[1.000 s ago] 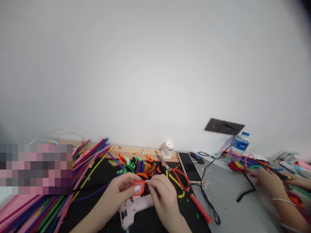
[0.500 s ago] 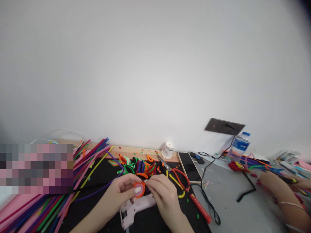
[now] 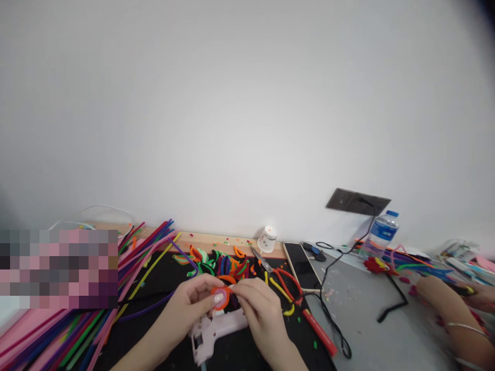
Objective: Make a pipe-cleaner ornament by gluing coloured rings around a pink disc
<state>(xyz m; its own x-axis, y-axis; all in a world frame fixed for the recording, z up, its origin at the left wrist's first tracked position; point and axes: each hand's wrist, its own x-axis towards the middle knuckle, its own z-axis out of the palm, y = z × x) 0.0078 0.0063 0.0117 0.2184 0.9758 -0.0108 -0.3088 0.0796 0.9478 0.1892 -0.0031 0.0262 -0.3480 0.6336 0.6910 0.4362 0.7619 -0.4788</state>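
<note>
Between my two hands is a small round piece of orange and pink pipe cleaner (image 3: 220,298). My left hand (image 3: 195,301) is closed on it, thumb pressed on its front. The fingertips of my right hand (image 3: 260,305) are pinched at its right edge; they partly hide what they grip. Just below lies a pale pink glue gun (image 3: 216,332) on the black mat (image 3: 235,355). Beyond my hands is a pile of bent pipe-cleaner pieces (image 3: 216,264) in green, orange, blue and red.
Long pipe cleaners (image 3: 127,273) lie at left. Scissors (image 3: 284,278) with red-orange handles, a phone (image 3: 302,265), a red stick-like object (image 3: 319,332) and a black cable (image 3: 327,304) are at right. A paper cup (image 3: 267,239) and water bottle (image 3: 382,232) stand behind. A co-worker's hand (image 3: 431,291) is far right.
My hands stay almost in place, with the round piece turned slightly between my fingers. The co-worker's hand at right has shifted slightly.
</note>
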